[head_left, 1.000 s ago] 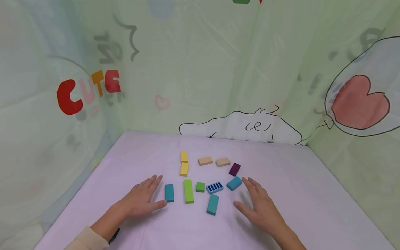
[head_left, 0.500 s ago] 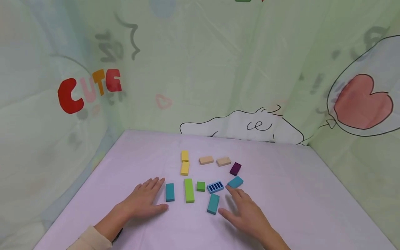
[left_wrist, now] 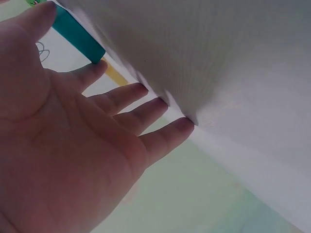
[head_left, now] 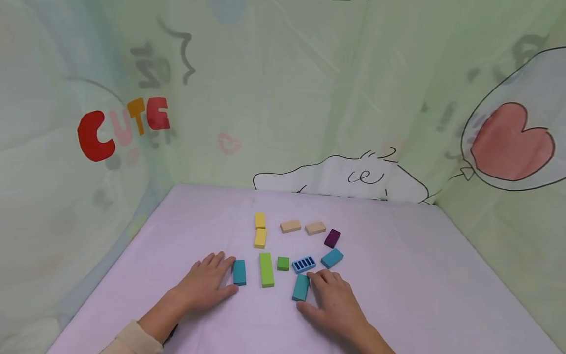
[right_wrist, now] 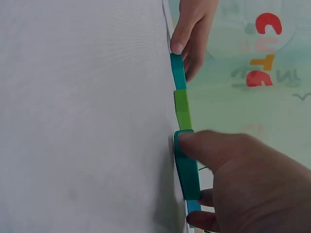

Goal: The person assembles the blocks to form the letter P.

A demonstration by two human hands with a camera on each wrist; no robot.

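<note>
My left hand [head_left: 208, 278] lies flat on the lilac tablecloth [head_left: 398, 275], its fingers straight, a fingertip touching a short teal block [head_left: 239, 272]. The left wrist view shows that open palm [left_wrist: 73, 145] beside the same teal block [left_wrist: 77, 31]. My right hand [head_left: 325, 292] curls round another teal block [head_left: 300, 287]. In the right wrist view the thumb lies across this block [right_wrist: 187, 170] and the fingers sit at its other end. A long green block [head_left: 266, 269] lies between the two teal ones.
Beyond the hands lie a small green block [head_left: 283, 263], a blue striped block [head_left: 303, 264], a third teal block [head_left: 332, 258], a purple one [head_left: 332, 238], two tan ones [head_left: 290, 226] and two yellow ones [head_left: 260, 238]. Printed green curtains wall the table.
My right hand has moved left from beside the far teal block and curled onto the near teal block. My left hand has edged right until it touches the short teal block.
</note>
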